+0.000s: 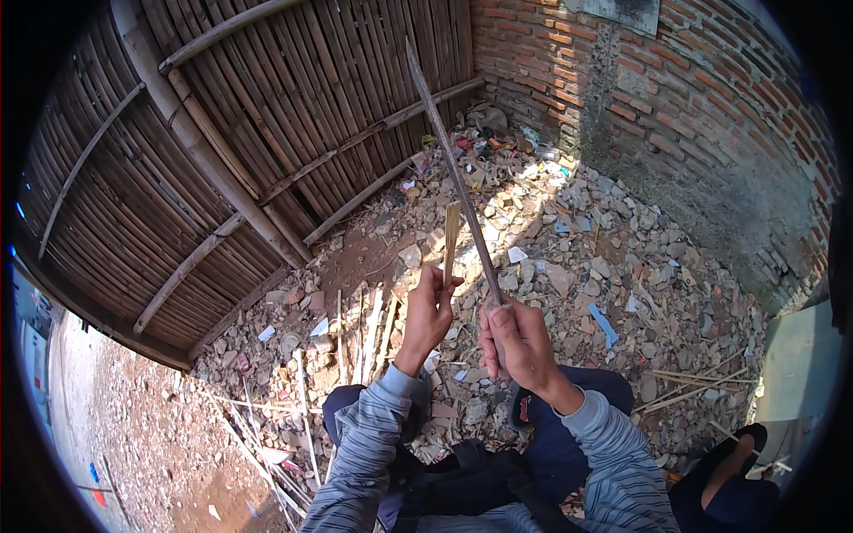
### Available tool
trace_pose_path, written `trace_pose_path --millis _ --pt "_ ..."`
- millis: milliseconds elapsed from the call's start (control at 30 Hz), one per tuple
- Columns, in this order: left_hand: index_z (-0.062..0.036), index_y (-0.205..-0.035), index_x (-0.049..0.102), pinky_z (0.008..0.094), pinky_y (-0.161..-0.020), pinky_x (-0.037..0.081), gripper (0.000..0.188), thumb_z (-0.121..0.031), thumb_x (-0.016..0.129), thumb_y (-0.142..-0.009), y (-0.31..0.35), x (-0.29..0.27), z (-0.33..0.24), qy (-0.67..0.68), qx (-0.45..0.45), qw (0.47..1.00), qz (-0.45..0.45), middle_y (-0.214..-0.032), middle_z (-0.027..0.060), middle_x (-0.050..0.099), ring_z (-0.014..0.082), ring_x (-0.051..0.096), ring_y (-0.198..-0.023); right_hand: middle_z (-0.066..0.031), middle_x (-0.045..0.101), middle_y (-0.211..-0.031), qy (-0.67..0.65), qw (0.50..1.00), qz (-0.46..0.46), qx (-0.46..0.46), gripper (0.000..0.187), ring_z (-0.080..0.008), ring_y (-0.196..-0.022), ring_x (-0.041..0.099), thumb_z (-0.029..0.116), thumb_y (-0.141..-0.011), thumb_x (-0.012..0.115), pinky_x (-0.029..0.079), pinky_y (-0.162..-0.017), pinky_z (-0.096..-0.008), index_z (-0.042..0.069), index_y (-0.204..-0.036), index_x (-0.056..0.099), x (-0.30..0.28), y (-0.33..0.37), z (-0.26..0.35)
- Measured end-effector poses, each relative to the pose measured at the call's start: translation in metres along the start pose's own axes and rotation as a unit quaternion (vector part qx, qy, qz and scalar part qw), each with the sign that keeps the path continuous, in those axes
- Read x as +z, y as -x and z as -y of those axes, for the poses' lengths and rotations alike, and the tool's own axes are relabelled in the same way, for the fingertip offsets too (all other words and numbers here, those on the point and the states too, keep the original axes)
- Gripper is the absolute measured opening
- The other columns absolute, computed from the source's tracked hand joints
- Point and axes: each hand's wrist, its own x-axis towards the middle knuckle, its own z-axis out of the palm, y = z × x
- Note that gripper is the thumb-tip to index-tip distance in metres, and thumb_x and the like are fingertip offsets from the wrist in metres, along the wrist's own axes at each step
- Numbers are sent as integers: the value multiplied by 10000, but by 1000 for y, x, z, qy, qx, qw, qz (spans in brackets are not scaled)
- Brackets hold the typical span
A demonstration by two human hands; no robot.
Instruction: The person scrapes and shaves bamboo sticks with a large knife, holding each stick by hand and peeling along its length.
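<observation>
In my left hand (430, 311) is a short, pale split bamboo piece (451, 238), pinched at its lower end and held upright. My right hand (522, 345) is wrapped around the bottom of a long, narrow, dark tool (458, 182). It tapers to a point up and to the left, and I cannot tell whether it is a blade or a wooden stick. It passes just right of the bamboo piece, apparently apart from it. Below and left of my left hand, several pale bamboo strips (371, 336) lie on the rubble.
Broken stone and brick rubble (613, 266) covers the ground, with scraps of litter. A bamboo-slat wall (293, 107) rises at left, a brick wall (711, 115) at right. More thin sticks (697, 382) lie at right. Another person's leg (729, 466) shows at lower right.
</observation>
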Motion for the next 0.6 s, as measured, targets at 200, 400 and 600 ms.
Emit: trace_pose_path --millis 200,400,600 --pt "-1 -1145 528 376 -833 583 135 25 570 -1020 -1 -2 0 -9 -5 1000 -5 -1062 174 784 278 774 -1031 -27 571 -570 40 999 -17 -31 408 -89 -462 550 321 -1127 514 455 -451 -274 -31 -950 620 -4 -3 -6" --pt "26 -1086 586 400 -879 601 116 77 533 -996 -2 -1 -12 -19 0 1000 -4 -1040 192 774 319 776 -1011 -9 551 -551 90 996 -19 -10 432 -80 -459 525 344 -1119 532 424 -443 -282 -28 -930 647 -8 -4 -7" --pt "17 -1299 610 420 -981 562 321 -129 660 -1018 -2 -3 -14 13 -8 1000 3 -1166 191 752 302 731 -1132 -5 547 -547 73 997 -16 -8 433 -78 -457 520 348 -1117 533 410 -439 -279 -17 -909 639 -6 -4 -7"
